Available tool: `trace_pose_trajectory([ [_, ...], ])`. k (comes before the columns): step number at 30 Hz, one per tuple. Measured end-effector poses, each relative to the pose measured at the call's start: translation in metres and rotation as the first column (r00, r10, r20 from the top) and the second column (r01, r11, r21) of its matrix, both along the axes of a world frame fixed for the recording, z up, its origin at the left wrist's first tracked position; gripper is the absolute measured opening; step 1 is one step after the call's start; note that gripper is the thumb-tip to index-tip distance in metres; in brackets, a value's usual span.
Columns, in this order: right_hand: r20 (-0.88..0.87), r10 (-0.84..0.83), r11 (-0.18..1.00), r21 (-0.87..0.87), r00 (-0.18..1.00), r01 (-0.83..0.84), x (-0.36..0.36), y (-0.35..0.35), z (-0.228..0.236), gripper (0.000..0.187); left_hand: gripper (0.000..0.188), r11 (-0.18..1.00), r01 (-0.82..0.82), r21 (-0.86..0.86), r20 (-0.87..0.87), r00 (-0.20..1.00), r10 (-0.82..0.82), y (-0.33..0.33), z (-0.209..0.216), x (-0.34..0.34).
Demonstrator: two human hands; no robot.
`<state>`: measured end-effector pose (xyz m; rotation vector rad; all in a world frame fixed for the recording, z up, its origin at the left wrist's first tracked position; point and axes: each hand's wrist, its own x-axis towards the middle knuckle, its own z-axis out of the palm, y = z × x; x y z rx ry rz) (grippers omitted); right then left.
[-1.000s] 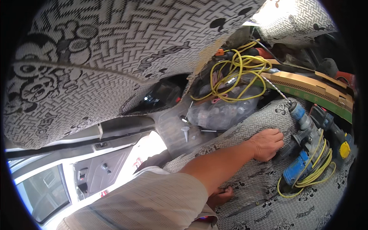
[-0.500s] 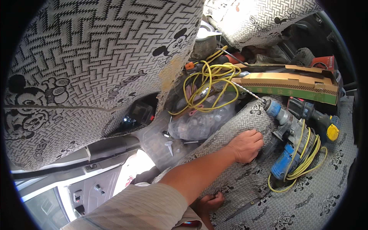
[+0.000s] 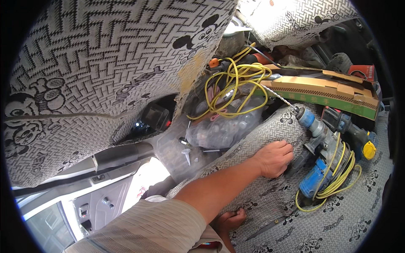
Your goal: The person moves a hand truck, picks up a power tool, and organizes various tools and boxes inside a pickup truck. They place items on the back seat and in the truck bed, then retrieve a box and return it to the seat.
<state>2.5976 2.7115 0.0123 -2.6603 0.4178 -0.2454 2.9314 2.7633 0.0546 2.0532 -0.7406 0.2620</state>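
Left hand [image 3: 275,159] and right hand [image 3: 232,219] curled, holds unclear; seat edge [image 3: 249,144] leftward, blue drill [image 3: 327,148] rightward, room across patterned cover [image 3: 266,205] between.

Pale characters run in a row along the green side of the long cardboard box [image 3: 329,95], the clearest printing here. Dark capital letters, one word repeated, stand between cartoon figures on the patterned seat cover [image 3: 325,223], slanting in different directions. The same kind of lettering shows on the seat-back cover [image 3: 126,63] at upper left, stretched by the lens and partly lost in the weave. Light print marks the small red box [image 3: 363,71] behind the long one, too small and blurred to make out.
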Motion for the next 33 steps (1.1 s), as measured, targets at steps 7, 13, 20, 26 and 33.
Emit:
trace_pose_trajectory([
  [7, -0.023, -0.027, 1.0, -0.004, 0.999, 0.027, -0.003, 0.002, -0.001, 0.032, 0.026, 1.0, 0.01, -0.001, 0.01, 1.0, -0.01, -0.002, 0.001, 0.001],
  [13, -0.012, -0.035, 0.999, 0.0, 0.999, 0.035, -0.003, 0.001, -0.003, 0.032, 0.028, 1.0, -0.001, -0.001, -0.005, 1.0, 0.001, -0.001, 0.0, 0.001],
  [20, 0.004, -0.023, 1.0, -0.019, 1.0, 0.023, -0.003, 0.0, -0.004, 0.033, 0.033, 1.0, -0.001, -0.005, 0.001, 1.0, 0.001, -0.002, 0.0, 0.001],
  [26, 0.002, 0.002, 1.0, -0.023, 1.0, -0.002, 0.001, 0.001, 0.0, 0.032, 0.032, 1.0, -0.001, 0.006, -0.006, 1.0, 0.001, -0.001, -0.001, 0.002],
  [33, 0.0, -0.001, 1.0, -0.001, 1.0, 0.001, 0.002, 0.001, 0.0, 0.031, 0.031, 1.0, 0.005, 0.014, -0.008, 1.0, -0.005, 0.0, -0.001, 0.002],
])
